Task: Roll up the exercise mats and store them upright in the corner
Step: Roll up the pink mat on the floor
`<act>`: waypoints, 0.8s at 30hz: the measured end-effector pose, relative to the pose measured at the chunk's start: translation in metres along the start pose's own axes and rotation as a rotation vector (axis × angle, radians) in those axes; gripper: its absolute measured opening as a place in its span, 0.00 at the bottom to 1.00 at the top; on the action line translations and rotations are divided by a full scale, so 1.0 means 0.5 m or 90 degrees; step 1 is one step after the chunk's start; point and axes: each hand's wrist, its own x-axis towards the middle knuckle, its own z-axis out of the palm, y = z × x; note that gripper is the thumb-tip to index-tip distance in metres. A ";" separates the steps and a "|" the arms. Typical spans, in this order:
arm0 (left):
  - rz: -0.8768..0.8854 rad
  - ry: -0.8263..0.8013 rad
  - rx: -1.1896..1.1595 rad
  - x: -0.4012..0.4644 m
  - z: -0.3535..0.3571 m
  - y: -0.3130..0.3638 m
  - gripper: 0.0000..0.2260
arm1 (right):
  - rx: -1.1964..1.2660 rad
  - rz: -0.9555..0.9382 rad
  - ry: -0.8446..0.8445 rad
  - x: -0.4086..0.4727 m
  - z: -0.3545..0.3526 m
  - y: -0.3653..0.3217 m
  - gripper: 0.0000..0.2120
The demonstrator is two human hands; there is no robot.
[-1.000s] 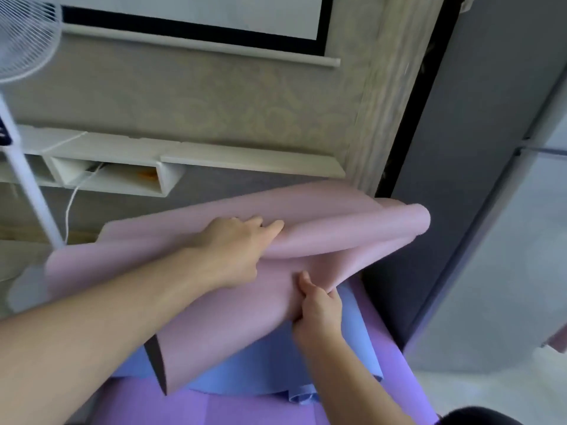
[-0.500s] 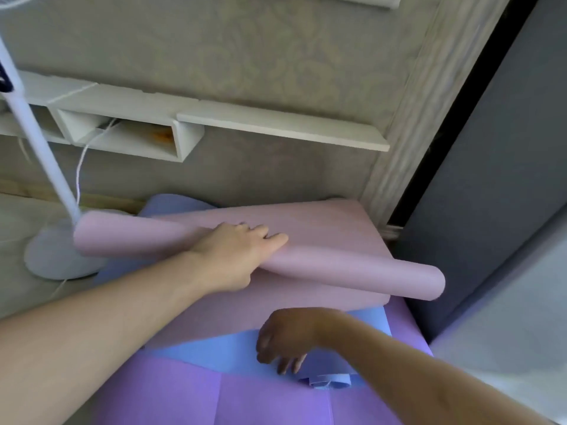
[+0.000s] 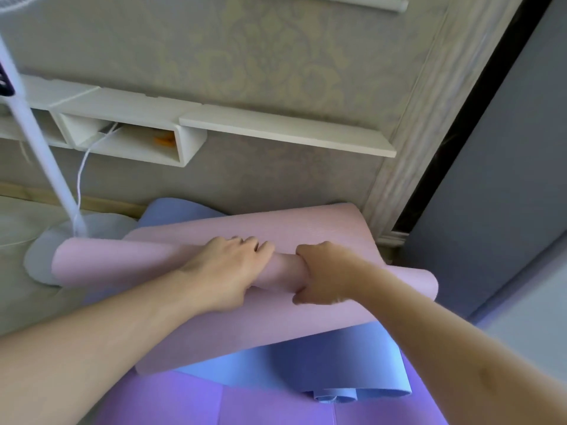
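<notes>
A pink exercise mat (image 3: 233, 338) lies partly rolled on the floor, its roll running from lower left of the fan base to the right. My left hand (image 3: 227, 268) lies over the middle of the roll with fingers curled across its top. My right hand (image 3: 322, 273) grips the roll just to the right, fingers wrapped round it. Under the pink mat lies a blue mat (image 3: 346, 372), loosely folded, its curled end showing at the front. Both rest on a purple mat (image 3: 190, 400) spread flat.
A white standing fan's pole (image 3: 36, 142) and round base (image 3: 36, 259) stand at the left, touching the roll's end. White wall shelves (image 3: 276, 130) hang above. A grey door panel (image 3: 491, 179) and the wall corner trim (image 3: 408, 167) are at the right.
My right hand has come up from the blue mat and taken hold of the pink roll beside my left hand. The roll has settled lower on the mat.
</notes>
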 end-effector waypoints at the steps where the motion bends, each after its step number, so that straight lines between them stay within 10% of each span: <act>1: -0.017 -0.018 -0.019 -0.002 0.005 -0.001 0.20 | -0.017 -0.012 0.024 0.007 0.006 -0.004 0.23; 15: -0.229 -0.233 -0.337 -0.021 -0.035 -0.022 0.20 | -0.152 -0.173 0.343 0.069 0.049 0.020 0.27; 24: -0.157 -0.110 -0.152 -0.011 -0.013 -0.007 0.18 | -0.119 -0.074 0.153 0.044 0.039 0.009 0.19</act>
